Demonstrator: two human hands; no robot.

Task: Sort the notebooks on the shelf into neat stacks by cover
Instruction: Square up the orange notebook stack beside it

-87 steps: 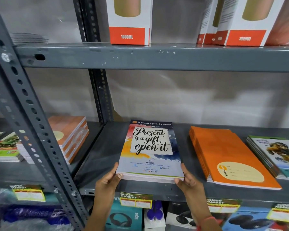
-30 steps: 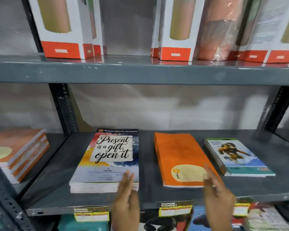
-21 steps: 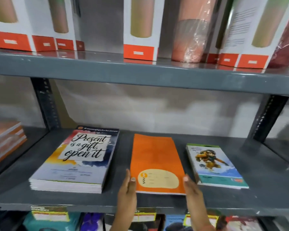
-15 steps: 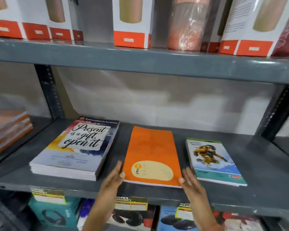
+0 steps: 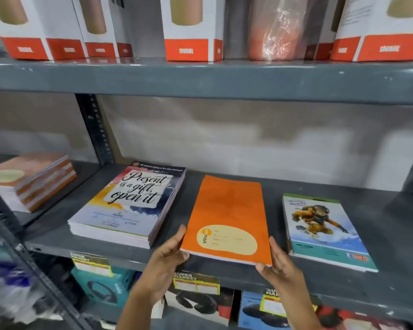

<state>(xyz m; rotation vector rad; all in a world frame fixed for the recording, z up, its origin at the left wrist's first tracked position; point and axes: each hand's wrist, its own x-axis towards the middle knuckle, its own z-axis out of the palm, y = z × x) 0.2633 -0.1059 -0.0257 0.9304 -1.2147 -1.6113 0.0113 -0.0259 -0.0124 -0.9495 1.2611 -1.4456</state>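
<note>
My orange notebooks (image 5: 227, 210) carry a cream oval label; the lettered stack (image 5: 134, 201) shows yellow, navy and white watercolour; the shelf (image 5: 391, 234) is grey.

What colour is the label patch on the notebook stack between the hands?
Pale cream, with an orange logo, on the orange notebook stack; the head view shows it.

Grey metal shelving (image 5: 224, 82), perforated dark upright (image 5: 94, 129) at left. Pale, blotchy wall (image 5: 248, 141) behind. Boxed goods (image 5: 191, 27) on upper shelf; yellow price tags (image 5: 196, 283) on lower shelf's front edge.
</note>
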